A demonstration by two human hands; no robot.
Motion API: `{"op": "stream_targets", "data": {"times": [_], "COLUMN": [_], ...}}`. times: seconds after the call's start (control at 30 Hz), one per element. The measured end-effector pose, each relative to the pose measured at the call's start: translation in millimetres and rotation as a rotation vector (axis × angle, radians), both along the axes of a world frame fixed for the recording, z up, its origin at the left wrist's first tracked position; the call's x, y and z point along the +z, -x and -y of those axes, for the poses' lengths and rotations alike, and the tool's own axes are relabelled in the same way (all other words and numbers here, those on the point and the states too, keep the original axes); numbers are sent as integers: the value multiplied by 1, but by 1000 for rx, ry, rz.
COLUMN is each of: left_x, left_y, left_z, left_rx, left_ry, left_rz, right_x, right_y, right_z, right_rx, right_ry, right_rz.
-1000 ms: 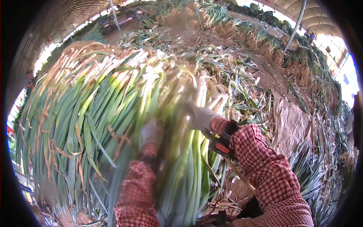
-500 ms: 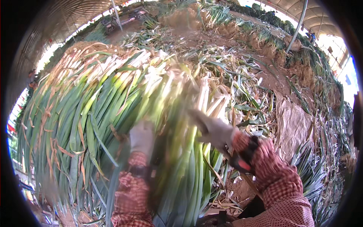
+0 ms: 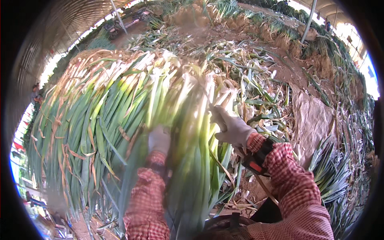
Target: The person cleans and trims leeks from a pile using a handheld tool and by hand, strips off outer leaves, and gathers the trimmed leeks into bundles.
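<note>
A wide heap of long green onions (image 3: 94, 120) lies before me, with white root ends away from me and green leaves toward me. My left hand (image 3: 159, 139), in a pale glove, rests among the blurred stalks at the middle; its fingers are hidden. Right of it, my right hand (image 3: 234, 130), also gloved, is closed over the pale stalks (image 3: 210, 90). A thin tip sticks out ahead of its fingers, but what it grips is mostly hidden. A brown hose-like line (image 3: 266, 189) runs below that wrist, beside a black and red wrist device (image 3: 256, 162).
Loose peelings and leaves (image 3: 260, 92) litter the ground to the right, beside a crumpled brown sheet (image 3: 310, 124). More green onions (image 3: 330, 172) lie at the lower right. Rows of them line the back. A pole (image 3: 310, 22) stands at the far right; a person (image 3: 36, 96) is at the far left.
My left hand has shifted slightly right. The right hand has moved a little right, and shows less blur. The whole view has tilted slightly.
</note>
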State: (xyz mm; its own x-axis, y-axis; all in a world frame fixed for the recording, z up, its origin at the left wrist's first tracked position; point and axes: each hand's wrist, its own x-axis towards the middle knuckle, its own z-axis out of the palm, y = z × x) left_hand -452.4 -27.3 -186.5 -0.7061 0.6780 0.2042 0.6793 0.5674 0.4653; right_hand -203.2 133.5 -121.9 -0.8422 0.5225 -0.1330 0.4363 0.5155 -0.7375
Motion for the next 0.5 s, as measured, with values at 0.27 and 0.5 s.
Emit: {"op": "stream_targets", "data": {"times": [0.27,0.5], "left_x": [18,8], "left_y": [12,20], "left_z": [14,12], "left_rx": [60,133], "left_ry": [-123,-114], "left_rz": [12,25], "right_x": [30,19], "right_y": [-9,8], "right_z": [73,60], "right_rx": [365,284], "right_ry": [151,141], "right_rz": [129,50]}}
